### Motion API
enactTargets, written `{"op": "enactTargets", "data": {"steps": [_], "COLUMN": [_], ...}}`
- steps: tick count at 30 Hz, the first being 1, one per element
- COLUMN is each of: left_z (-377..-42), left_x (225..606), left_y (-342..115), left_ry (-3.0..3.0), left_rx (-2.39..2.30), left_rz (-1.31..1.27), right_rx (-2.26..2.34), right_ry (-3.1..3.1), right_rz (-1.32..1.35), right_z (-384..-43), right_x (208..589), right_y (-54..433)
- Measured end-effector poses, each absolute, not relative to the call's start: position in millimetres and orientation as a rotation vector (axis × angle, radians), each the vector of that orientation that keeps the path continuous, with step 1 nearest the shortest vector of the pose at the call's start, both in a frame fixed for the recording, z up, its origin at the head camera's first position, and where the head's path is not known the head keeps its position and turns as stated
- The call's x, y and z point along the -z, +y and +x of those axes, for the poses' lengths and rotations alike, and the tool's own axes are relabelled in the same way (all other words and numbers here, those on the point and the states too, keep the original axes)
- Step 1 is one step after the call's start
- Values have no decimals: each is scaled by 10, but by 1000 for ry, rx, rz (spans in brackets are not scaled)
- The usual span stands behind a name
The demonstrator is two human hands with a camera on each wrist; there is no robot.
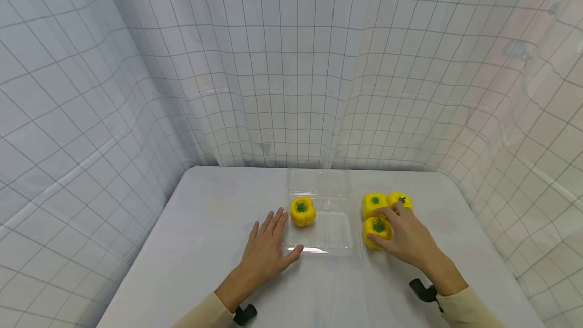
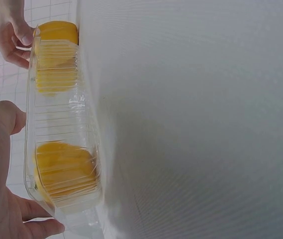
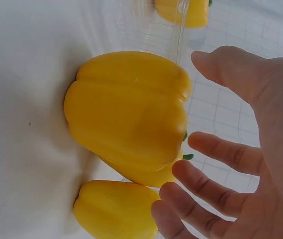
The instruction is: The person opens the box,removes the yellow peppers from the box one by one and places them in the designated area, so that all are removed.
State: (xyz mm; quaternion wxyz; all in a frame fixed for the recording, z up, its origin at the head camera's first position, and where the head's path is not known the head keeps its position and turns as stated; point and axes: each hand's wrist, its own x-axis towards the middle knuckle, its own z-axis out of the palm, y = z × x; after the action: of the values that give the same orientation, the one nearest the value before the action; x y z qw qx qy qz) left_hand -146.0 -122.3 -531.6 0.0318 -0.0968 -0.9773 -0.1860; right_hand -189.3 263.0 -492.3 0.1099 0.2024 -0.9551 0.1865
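A yellow bell pepper (image 1: pixel 302 212) with a green stem stands upright in the left back part of a clear plastic clamshell container (image 1: pixel 334 229), whose lid (image 1: pixel 319 182) lies folded back. Fingers spread, my left hand (image 1: pixel 265 256) is at the container's left front corner, its thumb near the front rim. My right hand (image 1: pixel 412 239) hovers over the nearest of three more yellow peppers, the front pepper (image 3: pixel 126 109). Thumb and fingers are apart around its top, with a gap showing in the right wrist view. Behind it stand a second pepper (image 1: pixel 372 205) and a third pepper (image 1: pixel 398 198).
All of this sits on a white table (image 1: pixel 214 211). White curtains with a dark grid (image 1: pixel 282 75) enclose its back and both sides. The three peppers are grouped right of the container.
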Motion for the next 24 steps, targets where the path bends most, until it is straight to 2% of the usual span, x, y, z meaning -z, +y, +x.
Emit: {"op": "enactTargets", "data": {"steps": [24], "left_z": [-1460], "left_x": [5339], "left_y": [-1224], "left_ry": [-3011], "left_rx": [574], "left_rz": [-290], "right_rx": [-566], "right_ry": [-2685], "right_rz": [624], "right_z": [-1901], "right_x": [4796], "right_y": [2411]}}
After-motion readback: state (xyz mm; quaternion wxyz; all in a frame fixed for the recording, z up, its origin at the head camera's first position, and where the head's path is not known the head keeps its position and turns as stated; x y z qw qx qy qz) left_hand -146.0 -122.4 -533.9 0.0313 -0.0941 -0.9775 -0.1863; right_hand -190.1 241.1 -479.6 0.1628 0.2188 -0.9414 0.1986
